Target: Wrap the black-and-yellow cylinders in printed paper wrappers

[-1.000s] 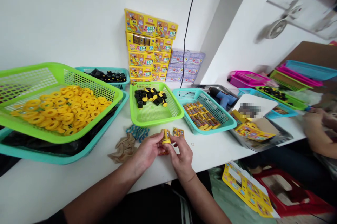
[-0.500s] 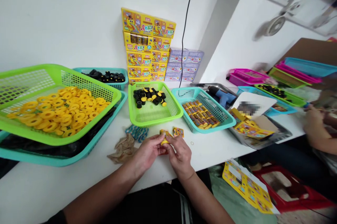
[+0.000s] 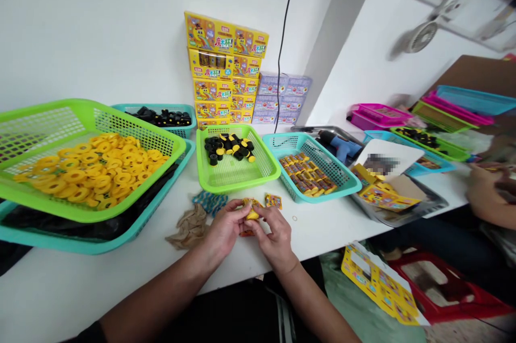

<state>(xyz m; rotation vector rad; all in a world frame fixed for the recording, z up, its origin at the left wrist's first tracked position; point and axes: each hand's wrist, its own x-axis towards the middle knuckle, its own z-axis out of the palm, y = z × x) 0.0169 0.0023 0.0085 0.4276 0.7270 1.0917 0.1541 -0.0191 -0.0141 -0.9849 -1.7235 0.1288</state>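
Note:
Over the front of the white table, my left hand [image 3: 226,226] and my right hand [image 3: 276,229] meet around a small yellow printed cylinder [image 3: 252,214]. Fingertips of both hands pinch it from either side and cover much of it. Just behind my right fingers lies a stack of small printed labels [image 3: 273,201]. Something red and printed shows on the table beneath my hands, mostly hidden. Left of my left hand are a crumpled brown cloth [image 3: 189,226] and a blue patterned cloth [image 3: 210,203].
A green basket [image 3: 237,184] holds black and yellow pieces; a teal basket [image 3: 341,192] holds printed cylinders. Yellow rings [image 3: 100,171] fill a green basket at left. Yellow boxes [image 3: 226,34] stand stacked by the wall. A blue power tool [image 3: 342,148] lies at right, near another person's arm [image 3: 489,198].
The yellow cylinder has turned slightly between my fingers, showing more of its plain yellow part. At right, the other person's hands have shifted a little.

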